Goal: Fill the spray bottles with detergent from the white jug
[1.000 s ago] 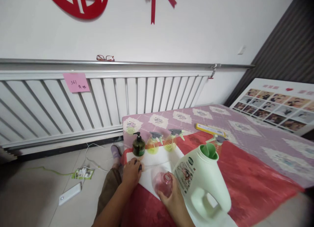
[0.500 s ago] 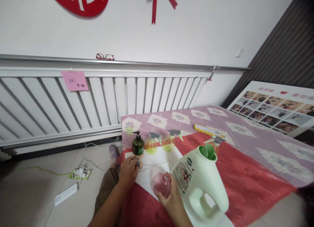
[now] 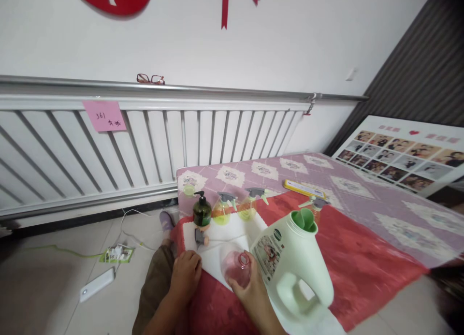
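Note:
My right hand [image 3: 250, 289] is wrapped round a clear pink bottle [image 3: 239, 267] with an uncapped neck, upright over the white cloth. My left hand [image 3: 186, 274] rests at the near left edge of the red cloth, fingers loosely bent, with nothing visible in it. A grey and peach spray head [image 3: 200, 237] lies just beyond it, its thin tube stretching across the white cloth [image 3: 213, 254]. Right of the pink bottle stands a large pale green jug [image 3: 300, 257] with a handle and a green spout in its open mouth.
Behind stand a dark green pump bottle [image 3: 202, 211] and two spray bottles [image 3: 222, 213] with yellow liquid. Another spray bottle [image 3: 316, 207] is partly hidden by the jug. A yellow-edged box [image 3: 304, 189] and a small pale green cap [image 3: 189, 190] lie on the patterned cover [image 3: 348, 209].
My left hand has let go of the spray head and drawn back toward me to the cloth's edge. The spray head now lies on the white cloth. My right hand still holds the pink bottle.

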Tool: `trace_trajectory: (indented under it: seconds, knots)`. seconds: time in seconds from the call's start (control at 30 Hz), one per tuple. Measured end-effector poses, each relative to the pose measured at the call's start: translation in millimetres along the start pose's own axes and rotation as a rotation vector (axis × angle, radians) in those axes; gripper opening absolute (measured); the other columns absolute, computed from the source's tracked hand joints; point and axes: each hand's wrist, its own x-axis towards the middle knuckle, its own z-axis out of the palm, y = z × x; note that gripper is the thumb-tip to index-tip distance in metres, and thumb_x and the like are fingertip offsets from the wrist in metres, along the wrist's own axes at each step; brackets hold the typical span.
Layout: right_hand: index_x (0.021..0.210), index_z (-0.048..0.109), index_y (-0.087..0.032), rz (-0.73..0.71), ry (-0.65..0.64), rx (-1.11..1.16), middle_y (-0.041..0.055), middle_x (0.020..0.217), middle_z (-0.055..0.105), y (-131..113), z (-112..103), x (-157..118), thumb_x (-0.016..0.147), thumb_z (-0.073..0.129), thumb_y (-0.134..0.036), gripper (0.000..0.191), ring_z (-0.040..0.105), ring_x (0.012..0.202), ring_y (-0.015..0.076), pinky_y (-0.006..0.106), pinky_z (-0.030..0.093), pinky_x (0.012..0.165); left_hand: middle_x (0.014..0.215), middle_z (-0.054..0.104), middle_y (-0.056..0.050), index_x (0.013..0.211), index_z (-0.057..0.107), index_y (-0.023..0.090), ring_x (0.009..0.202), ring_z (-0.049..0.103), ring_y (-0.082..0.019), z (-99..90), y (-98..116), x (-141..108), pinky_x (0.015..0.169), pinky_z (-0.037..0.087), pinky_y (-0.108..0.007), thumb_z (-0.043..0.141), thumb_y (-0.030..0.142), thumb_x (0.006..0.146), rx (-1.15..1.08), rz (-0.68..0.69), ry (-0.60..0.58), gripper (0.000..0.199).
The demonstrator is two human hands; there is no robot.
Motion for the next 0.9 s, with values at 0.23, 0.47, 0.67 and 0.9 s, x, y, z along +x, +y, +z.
trace_trajectory:
  seconds: [0.23, 0.47, 0.67, 0.9]
  knots:
    - [0.131, 0.035, -0.014, 0.043, -0.006, 0.017, 0.0181, 0.130, 0.054, -5, -1, -1, 0.070, 0.064, -0.026, 0.069, 0.053, 0.121, 0.0294, 0.044, 0.043, 0.102, 0.102, 0.065, -0.007, 0.097, 0.062, 0.020, 0.099, 0.060, -0.021, -3.3, 5, -7, 0.089, 0.047, -0.037, 0.045, 0.018, 0.084, -0.084, 0.018, 0.024, 0.022]
    - [0.137, 0.032, -0.013, 0.065, -0.029, 0.039, 0.0192, 0.137, 0.051, -13, -1, -2, 0.069, 0.064, -0.023, 0.076, 0.048, 0.128, 0.0287, 0.045, 0.038, 0.107, 0.125, 0.059, -0.013, 0.126, 0.052, 0.017, 0.120, 0.053, -0.026, 15.8, 38, -25, 0.103, 0.042, -0.047, 0.053, 0.023, 0.076, -0.278, 0.073, 0.027, 0.050]
    - [0.144, 0.025, -0.017, 0.105, -0.096, 0.123, 0.0166, 0.146, 0.043, 2, 7, -9, 0.069, 0.064, -0.019, 0.084, 0.039, 0.136, 0.0267, 0.048, 0.028, 0.113, 0.144, 0.044, -0.015, 0.141, 0.036, 0.015, 0.133, 0.040, -0.031, 26.6, 51, -19, 0.111, 0.033, -0.049, 0.061, 0.022, 0.065, -0.284, 0.070, -0.092, 0.080]
    - [0.140, 0.038, -0.017, 0.034, -0.058, 0.093, 0.0167, 0.144, 0.046, 12, -13, -31, 0.078, 0.059, -0.029, 0.067, 0.042, 0.133, 0.0308, 0.050, 0.036, 0.109, 0.149, 0.036, -0.017, 0.144, 0.028, 0.011, 0.137, 0.033, -0.032, 32.9, 60, -13, 0.113, 0.029, -0.049, 0.062, 0.024, 0.063, -0.350, 0.038, -0.123, 0.089]
